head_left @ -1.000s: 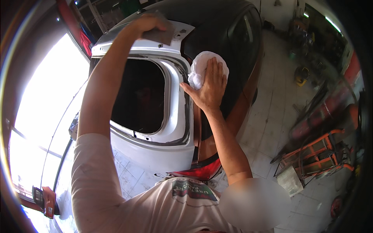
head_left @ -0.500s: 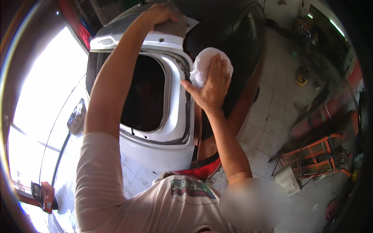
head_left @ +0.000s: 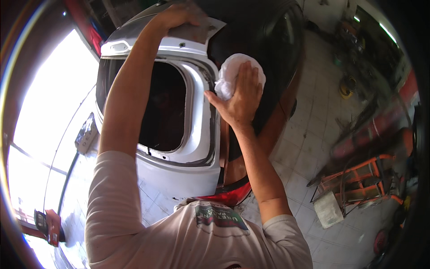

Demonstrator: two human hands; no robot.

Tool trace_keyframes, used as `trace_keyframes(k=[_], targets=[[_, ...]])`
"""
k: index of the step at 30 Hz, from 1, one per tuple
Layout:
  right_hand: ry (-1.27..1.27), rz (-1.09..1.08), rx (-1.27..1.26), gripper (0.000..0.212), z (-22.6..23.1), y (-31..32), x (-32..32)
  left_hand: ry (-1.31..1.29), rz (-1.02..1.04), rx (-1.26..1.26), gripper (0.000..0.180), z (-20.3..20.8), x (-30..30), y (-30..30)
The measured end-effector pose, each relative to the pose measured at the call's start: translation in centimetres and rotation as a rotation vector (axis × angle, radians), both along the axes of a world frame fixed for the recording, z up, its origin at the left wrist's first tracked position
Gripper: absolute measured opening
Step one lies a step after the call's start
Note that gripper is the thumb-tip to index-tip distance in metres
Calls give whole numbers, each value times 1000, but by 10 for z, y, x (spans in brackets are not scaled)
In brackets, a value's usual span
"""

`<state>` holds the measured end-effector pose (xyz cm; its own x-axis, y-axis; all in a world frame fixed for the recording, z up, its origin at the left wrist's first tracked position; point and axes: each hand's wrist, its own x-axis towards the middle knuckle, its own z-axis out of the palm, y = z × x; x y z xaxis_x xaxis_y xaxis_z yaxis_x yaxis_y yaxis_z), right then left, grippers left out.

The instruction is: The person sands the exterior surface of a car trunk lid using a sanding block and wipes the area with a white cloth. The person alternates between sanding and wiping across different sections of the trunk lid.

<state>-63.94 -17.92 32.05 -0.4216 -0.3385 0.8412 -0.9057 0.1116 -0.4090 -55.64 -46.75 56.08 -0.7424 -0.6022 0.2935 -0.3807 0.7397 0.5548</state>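
Observation:
In front of me is a car with a dark body and a white and grey tailgate (head_left: 179, 179) with a dark rear window opening. My left hand (head_left: 181, 17) reaches to the grey upper part of the tailgate. Its fingers are smeared by motion, and whatever lies under them is hidden. My right hand (head_left: 243, 96) lies flat on a bunched white cloth (head_left: 229, 71), pressing it against the dark body just right of the tailgate. The fingers of that hand are stretched out, with the thumb held apart from the cloth.
A red tail light (head_left: 228, 195) sits low at the car's corner. On the tiled floor to the right stand an orange metal frame (head_left: 354, 179) and a pale flat panel (head_left: 328, 210). A yellow item (head_left: 346, 87) lies farther off. Bright daylight enters from the left.
My left hand has shifted slightly left along the upper tailgate. The car, my right hand and the cloth sit a little farther left in view; the hand remains on the cloth.

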Motion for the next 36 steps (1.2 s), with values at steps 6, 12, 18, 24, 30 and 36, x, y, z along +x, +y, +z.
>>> trace_keyframes(k=[6, 12, 18, 24, 30, 36], targets=[[49, 41, -44, 128, -3, 3, -8, -62, -107, -661, 40, 42, 64, 38], [14, 2, 24, 128, -4, 9, -15, -253, -74, -1157, 30, 7, 44, 119], [-34, 59, 1, 128, -2, 8, -7, -316, -243, -1172, 36, -28, 42, 137], [-36, 71, 4, 125, -9, 11, -13, -403, -199, -1226, 38, -22, 15, 145], [-68, 78, -42, 126, -1, 8, -8, -349, -217, -1319, 43, -23, -6, 139], [-62, 86, -17, 126, 0, 9, 2, -371, -55, -1286, 39, -30, 3, 132]])
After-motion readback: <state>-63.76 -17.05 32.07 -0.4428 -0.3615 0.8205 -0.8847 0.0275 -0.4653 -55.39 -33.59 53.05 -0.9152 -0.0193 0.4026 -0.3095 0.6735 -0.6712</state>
